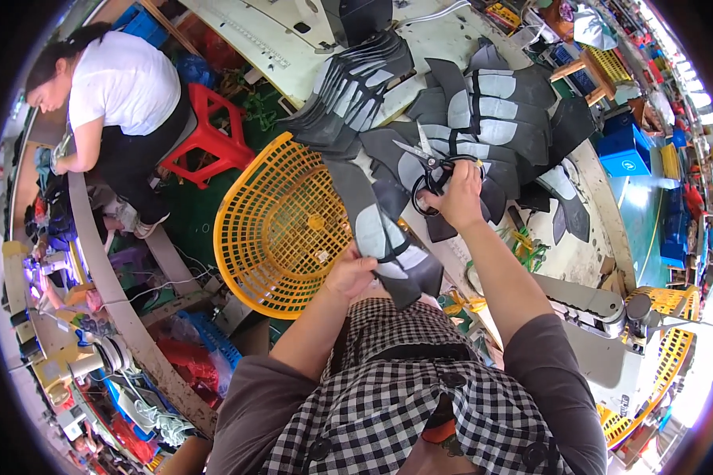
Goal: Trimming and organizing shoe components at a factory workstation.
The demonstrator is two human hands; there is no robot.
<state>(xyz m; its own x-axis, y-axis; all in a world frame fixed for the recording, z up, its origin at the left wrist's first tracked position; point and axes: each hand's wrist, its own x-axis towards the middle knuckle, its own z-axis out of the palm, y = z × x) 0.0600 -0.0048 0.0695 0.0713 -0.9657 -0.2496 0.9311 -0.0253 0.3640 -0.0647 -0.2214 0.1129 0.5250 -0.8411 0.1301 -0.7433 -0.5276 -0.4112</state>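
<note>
My right hand [461, 198] grips a pair of scissors [425, 164] by its black handles, the blades spread apart and pointing away from me over the piled pieces. Closer to my body, my left hand [350, 273] pinches the edge of a strip of dark grey pieces with pale grey patches [370, 229], which look like cut shoe-upper parts joined in a chain. A heap of similar dark pieces [503, 111] covers the table beyond the scissors. Further left, another batch [352, 91] lies fanned in a neat overlapping row.
A yellow plastic basket [245, 269] stands left of my left hand. Behind it is a red stool [214, 131], with a seated person [131, 87] bending over other work. To my right is a sewing machine [582, 305], with another yellow basket [673, 356] beyond. Blue crates [624, 150] stand far right.
</note>
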